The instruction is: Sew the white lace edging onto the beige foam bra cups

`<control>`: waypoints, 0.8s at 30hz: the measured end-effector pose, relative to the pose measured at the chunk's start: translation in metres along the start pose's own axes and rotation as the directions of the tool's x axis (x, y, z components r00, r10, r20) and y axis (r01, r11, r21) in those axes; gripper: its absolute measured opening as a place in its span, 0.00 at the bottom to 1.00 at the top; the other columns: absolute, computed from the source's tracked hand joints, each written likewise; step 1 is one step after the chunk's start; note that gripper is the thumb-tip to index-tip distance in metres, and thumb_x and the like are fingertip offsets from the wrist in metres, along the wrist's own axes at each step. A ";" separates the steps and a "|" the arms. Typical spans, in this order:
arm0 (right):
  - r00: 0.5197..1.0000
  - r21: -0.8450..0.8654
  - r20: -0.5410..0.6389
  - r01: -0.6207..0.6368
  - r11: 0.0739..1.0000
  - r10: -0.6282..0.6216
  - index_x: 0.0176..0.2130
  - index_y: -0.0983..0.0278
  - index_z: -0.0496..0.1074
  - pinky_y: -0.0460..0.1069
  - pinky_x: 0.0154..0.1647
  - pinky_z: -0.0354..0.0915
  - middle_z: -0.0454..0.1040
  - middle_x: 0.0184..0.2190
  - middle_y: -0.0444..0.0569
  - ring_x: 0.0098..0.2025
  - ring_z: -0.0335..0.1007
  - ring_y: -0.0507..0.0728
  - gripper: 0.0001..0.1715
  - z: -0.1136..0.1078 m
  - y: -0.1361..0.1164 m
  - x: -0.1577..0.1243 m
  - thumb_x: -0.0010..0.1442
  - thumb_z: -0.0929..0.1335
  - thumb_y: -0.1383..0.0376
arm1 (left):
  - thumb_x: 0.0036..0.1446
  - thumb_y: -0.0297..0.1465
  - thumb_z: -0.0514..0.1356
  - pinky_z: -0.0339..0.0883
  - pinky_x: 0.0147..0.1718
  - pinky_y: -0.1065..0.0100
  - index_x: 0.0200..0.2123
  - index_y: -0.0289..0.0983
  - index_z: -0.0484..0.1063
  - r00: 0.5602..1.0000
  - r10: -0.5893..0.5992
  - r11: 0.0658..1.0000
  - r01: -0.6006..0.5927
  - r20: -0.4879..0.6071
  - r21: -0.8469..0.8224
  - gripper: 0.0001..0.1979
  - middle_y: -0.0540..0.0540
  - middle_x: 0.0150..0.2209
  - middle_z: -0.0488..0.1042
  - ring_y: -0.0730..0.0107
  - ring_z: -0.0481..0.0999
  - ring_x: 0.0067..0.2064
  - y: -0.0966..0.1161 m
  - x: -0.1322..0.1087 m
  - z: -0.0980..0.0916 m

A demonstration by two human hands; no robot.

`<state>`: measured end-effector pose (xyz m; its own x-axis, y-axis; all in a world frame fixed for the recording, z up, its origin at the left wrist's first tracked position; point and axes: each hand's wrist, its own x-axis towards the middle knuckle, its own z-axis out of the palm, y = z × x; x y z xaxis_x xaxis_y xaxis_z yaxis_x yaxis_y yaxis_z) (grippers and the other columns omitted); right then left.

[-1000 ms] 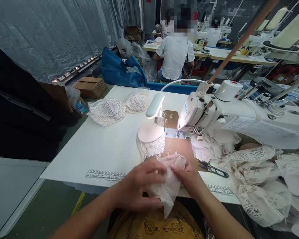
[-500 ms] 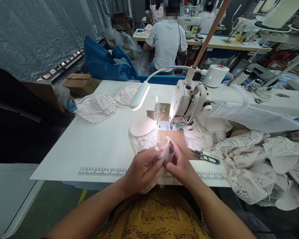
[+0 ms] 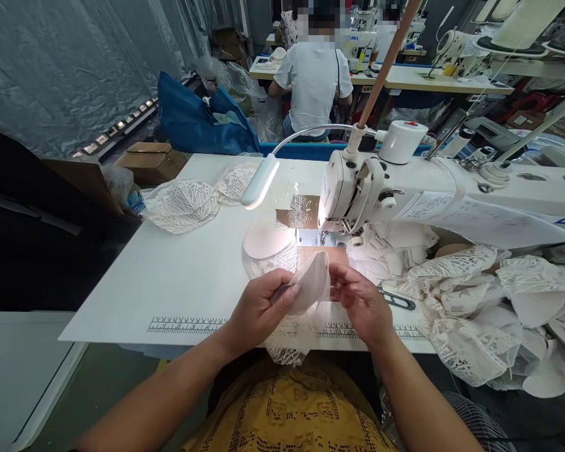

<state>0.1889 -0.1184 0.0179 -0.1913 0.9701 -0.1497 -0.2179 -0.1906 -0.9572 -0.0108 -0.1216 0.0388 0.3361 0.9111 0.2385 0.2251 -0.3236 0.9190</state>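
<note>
My left hand (image 3: pixel 266 307) pinches a pale, cup-shaped fabric piece (image 3: pixel 313 285) between thumb and fingers, above the table's front edge. Sheer cloth and a strip of white lace (image 3: pixel 287 351) hang below it toward my lap. At the cup piece's right edge is my right hand (image 3: pixel 362 304), its fingers loosely curled and apart; whether the fingertips touch the cloth I cannot tell. Behind my hands, a smooth pale cup (image 3: pixel 268 242) lies on lace beside the needle area of the white sewing machine (image 3: pixel 353 188). Black thread snips (image 3: pixel 398 300) lie right of my right hand, partly covered by it.
Lace cups (image 3: pixel 183 204) rest at the table's back left. Many lace and cup pieces (image 3: pixel 494 314) are heaped at the right, overhanging the edge. A lamp (image 3: pixel 260 182) hangs over the white table (image 3: pixel 169 270). Another person (image 3: pixel 313 81) sits ahead, facing away.
My right hand has moved right and opened from its pinch at the fabric. The cup piece now stands spread out in my left hand, and more lace shows hanging below.
</note>
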 end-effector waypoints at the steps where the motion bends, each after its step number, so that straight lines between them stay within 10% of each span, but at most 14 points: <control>1: 0.999 -0.042 0.041 -0.007 0.999 0.009 0.51 0.64 0.71 0.55 0.42 0.68 0.74 0.46 0.56 0.43 0.71 0.61 0.30 -0.001 -0.005 0.000 0.51 0.62 0.56 | 0.64 0.29 0.54 0.57 0.25 0.73 0.32 0.34 0.67 0.999 0.040 0.999 -0.040 0.012 0.026 0.08 0.52 0.26 0.62 0.76 0.60 0.27 0.001 0.000 0.000; 5: 0.986 -0.276 0.156 -0.010 0.961 0.055 0.58 0.59 0.64 0.53 0.44 0.66 0.72 0.50 0.51 0.45 0.70 0.59 0.34 0.004 -0.015 -0.002 0.52 0.68 0.61 | 0.63 0.25 0.53 0.57 0.27 0.72 0.34 0.35 0.67 0.975 0.185 0.973 -0.200 0.123 0.118 0.05 0.51 0.26 0.62 0.76 0.60 0.27 0.005 -0.002 0.004; 9: 0.999 -0.319 -0.025 0.021 0.947 -0.031 0.29 0.62 0.67 0.44 0.27 0.59 0.64 0.24 0.40 0.26 0.59 0.50 0.04 0.011 0.002 -0.001 0.50 0.64 0.70 | 0.64 0.26 0.52 0.58 0.28 0.72 0.33 0.35 0.66 0.973 0.169 0.975 -0.188 0.155 0.118 0.07 0.51 0.27 0.62 0.75 0.61 0.29 0.005 -0.001 0.006; 11: 0.990 -0.201 -0.128 0.029 0.979 -0.055 0.23 0.62 0.60 0.44 0.23 0.55 0.58 0.21 0.39 0.24 0.53 0.49 0.07 0.012 0.013 -0.002 0.51 0.61 0.69 | 0.65 0.27 0.52 0.59 0.28 0.72 0.33 0.35 0.66 0.984 0.124 0.983 -0.139 0.128 0.117 0.07 0.50 0.28 0.64 0.75 0.62 0.29 0.002 0.002 0.004; 19: 0.996 -0.082 -0.053 -0.076 0.994 0.072 0.38 0.62 0.74 0.48 0.30 0.66 0.73 0.29 0.45 0.29 0.68 0.55 0.18 0.002 0.005 -0.022 0.50 0.74 0.56 | 0.65 0.37 0.53 0.64 0.52 0.52 0.53 0.34 0.66 0.988 0.016 0.778 -0.110 0.156 0.618 0.18 0.36 0.53 0.68 0.54 0.67 0.54 -0.024 0.025 -0.021; 24: 0.795 -0.262 -0.541 0.150 0.953 -0.274 0.44 0.59 0.74 0.53 0.34 0.71 0.77 0.35 0.47 0.35 0.72 0.58 0.14 -0.033 -0.040 -0.098 0.56 0.72 0.60 | 0.64 0.46 0.51 0.59 0.59 0.50 0.56 0.34 0.65 0.969 -0.162 0.642 -0.039 0.185 0.766 0.26 0.36 0.60 0.63 0.49 0.60 0.62 -0.052 0.000 -0.073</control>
<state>0.2481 -0.2011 0.0624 0.4255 0.9049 0.0093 0.0142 0.0036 -0.9999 -0.0892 -0.0865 0.0136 0.4584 0.8884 0.0247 0.8318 -0.4387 0.3400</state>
